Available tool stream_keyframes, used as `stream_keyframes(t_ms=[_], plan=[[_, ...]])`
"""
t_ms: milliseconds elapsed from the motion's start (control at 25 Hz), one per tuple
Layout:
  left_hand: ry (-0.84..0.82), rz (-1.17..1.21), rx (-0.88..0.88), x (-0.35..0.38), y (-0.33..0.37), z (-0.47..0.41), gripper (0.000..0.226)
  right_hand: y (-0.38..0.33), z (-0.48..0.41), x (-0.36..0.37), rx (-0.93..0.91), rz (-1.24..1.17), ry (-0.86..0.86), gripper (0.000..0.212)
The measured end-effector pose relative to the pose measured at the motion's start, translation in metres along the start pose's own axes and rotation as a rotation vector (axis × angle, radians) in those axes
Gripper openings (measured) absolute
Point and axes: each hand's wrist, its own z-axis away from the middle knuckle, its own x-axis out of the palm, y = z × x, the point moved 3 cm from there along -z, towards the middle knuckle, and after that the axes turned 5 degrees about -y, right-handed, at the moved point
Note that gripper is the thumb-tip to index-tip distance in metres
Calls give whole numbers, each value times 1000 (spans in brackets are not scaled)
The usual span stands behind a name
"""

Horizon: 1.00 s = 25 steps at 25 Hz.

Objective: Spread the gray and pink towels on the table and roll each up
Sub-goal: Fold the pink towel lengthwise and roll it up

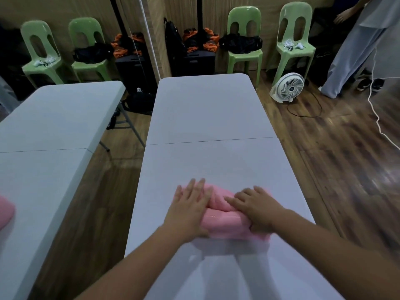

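Right now the pink towel (225, 215) lies bunched in a thick roll on the gray folding table (207, 109), toward its near end. Your left hand (190, 206) presses flat on the roll's left end, fingers spread; your right hand (255, 206) rests palm-down on its right end, thumb tucked against the near side, neither hand clenched.

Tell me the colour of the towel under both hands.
Pink towel, clearest in the head view.

Both forearms are bare, with no sleeves, and the left hand (190, 207) and right hand (257, 207) are ungloved.
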Motion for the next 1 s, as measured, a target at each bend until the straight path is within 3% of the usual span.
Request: stream_keyframes(t_ms=[120, 200, 320, 520, 640, 760, 1000], plan=[[-124, 13, -122, 11, -19, -11, 138, 17, -9, -5, 21, -19, -76, 112], [-126, 14, -139, 11, -18, -15, 131, 18, -10, -4, 114, -144, -85, 116], [-84, 11, -167, 4, -12, -18, 112, 17, -3, -7, 178, -210, -52, 102], [97, -20, -64, -63, 18, -39, 93, 54, 57, -51, 336, -183, 138, 96], [234, -68, 74, -126, 78, -59, 93, 96, 134, -83, 451, -147, 296, 97], [335, -98, 197, -157, 165, -73, 92, 135, 225, -77, 582, -122, 320, 104], [388, -74, 387, -117, 385, -91, 93, 196, 411, 47, 764, -211, 271, 106]])
